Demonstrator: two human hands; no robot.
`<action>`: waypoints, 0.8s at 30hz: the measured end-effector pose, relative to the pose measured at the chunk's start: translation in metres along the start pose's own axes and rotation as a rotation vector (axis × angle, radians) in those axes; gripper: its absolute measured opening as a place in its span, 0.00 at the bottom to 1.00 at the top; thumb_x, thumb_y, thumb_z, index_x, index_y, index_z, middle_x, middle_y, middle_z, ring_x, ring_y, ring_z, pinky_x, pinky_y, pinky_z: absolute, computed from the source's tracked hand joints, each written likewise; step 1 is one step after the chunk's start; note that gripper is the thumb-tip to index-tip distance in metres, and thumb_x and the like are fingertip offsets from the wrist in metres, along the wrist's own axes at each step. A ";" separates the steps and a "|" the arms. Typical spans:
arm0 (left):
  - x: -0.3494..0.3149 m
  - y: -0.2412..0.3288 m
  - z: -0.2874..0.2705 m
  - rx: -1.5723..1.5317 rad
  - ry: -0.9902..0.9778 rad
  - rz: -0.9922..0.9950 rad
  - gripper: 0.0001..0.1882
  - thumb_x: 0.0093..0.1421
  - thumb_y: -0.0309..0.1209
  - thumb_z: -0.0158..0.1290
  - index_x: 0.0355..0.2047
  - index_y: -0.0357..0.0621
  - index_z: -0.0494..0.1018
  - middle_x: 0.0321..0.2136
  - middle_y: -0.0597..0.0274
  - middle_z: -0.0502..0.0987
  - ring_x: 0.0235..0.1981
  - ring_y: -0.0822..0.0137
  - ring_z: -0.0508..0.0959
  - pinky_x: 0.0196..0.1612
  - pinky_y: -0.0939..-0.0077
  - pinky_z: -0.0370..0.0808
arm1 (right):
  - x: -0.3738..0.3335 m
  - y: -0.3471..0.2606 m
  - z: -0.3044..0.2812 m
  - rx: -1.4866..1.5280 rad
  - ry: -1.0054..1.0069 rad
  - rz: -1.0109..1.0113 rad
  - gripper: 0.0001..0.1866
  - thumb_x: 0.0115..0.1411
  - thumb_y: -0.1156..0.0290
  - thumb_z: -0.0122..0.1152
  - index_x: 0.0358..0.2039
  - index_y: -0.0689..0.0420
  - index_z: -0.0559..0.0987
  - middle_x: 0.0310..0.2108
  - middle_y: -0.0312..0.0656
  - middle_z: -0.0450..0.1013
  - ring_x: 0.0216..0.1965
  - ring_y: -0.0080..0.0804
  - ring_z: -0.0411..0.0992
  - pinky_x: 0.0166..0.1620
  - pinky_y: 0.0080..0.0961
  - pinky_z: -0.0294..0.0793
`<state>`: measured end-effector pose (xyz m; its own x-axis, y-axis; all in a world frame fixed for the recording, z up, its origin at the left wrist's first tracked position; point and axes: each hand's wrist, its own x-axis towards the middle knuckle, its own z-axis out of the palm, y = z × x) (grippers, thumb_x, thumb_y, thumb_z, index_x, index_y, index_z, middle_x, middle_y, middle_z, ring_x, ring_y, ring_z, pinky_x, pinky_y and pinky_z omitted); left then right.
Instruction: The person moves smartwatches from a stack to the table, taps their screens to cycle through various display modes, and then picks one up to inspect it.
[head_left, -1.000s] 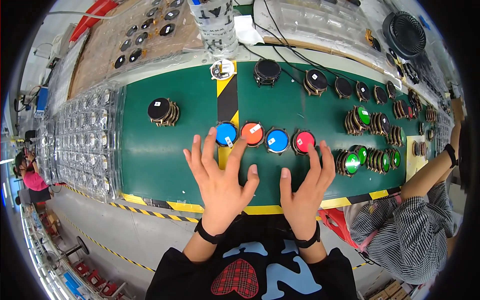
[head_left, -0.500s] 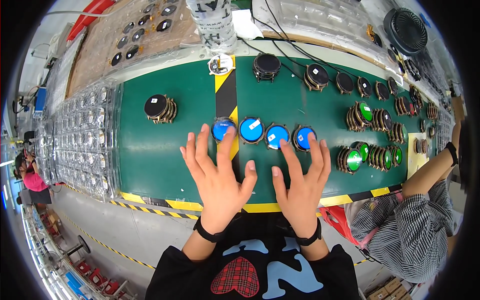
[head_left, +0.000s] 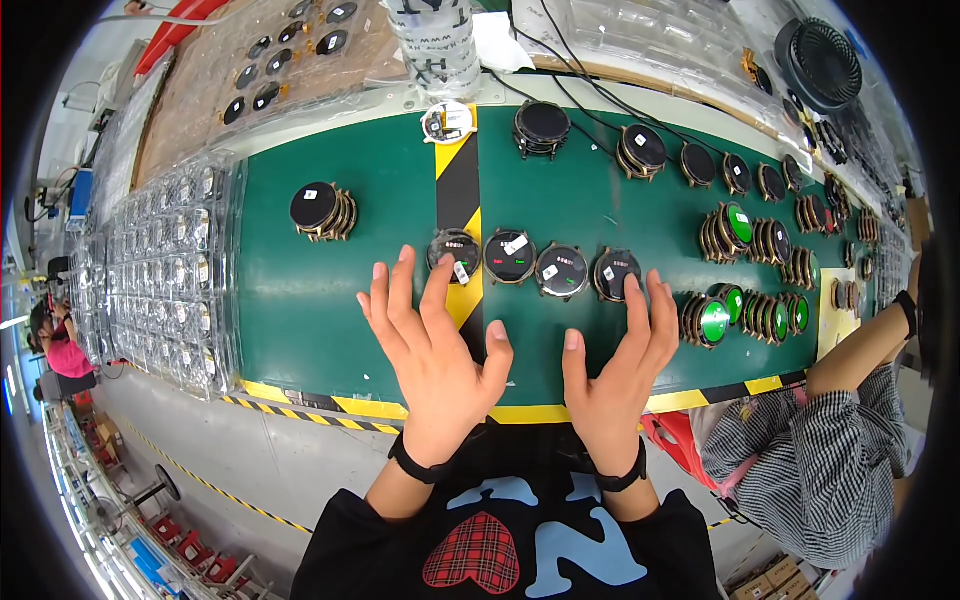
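Note:
Several round smartwatch heads lie in a row across the bench, with dark lit screens and small white stickers. My left hand (head_left: 435, 365), fingers spread, has its index fingertip on the leftmost watch head (head_left: 462, 243). The second watch head (head_left: 508, 250) shows small red and green marks; the third watch head (head_left: 562, 265) shows a green mark. My right hand (head_left: 620, 375) is open, its index fingertip at the lower edge of the rightmost watch head (head_left: 612, 265); whether it touches the screen I cannot tell. Neither hand grips anything.
A stack of watch heads (head_left: 315, 205) stands at the left, beside clear plastic trays (head_left: 165, 285). More watch stacks (head_left: 722, 235) fill the right side. At the back are a white watch part (head_left: 448, 122), a plastic-wrapped roll (head_left: 435, 50) and cables. A person's arm (head_left: 855, 340) reaches in at right.
The screens in the row have gone from bright blue to dark with small marks. My right index finger has moved off the third watch head, and the right hand has shifted slightly right.

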<state>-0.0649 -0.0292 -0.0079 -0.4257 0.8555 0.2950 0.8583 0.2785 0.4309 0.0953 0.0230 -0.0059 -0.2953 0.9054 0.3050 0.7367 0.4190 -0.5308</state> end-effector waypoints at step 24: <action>0.007 0.013 0.002 0.162 -0.110 0.158 0.31 0.56 0.39 0.57 0.62 0.54 0.69 0.70 0.44 0.51 0.72 0.35 0.44 0.70 0.29 0.39 | -0.001 0.001 0.002 0.043 0.031 0.068 0.35 0.62 0.68 0.63 0.67 0.64 0.63 0.70 0.58 0.50 0.68 0.59 0.52 0.67 0.50 0.54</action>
<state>-0.0565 -0.0187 -0.0019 -0.2565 0.9338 0.2496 0.9502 0.1962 0.2422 0.0954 0.0221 -0.0080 -0.2256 0.9297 0.2912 0.7273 0.3596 -0.5846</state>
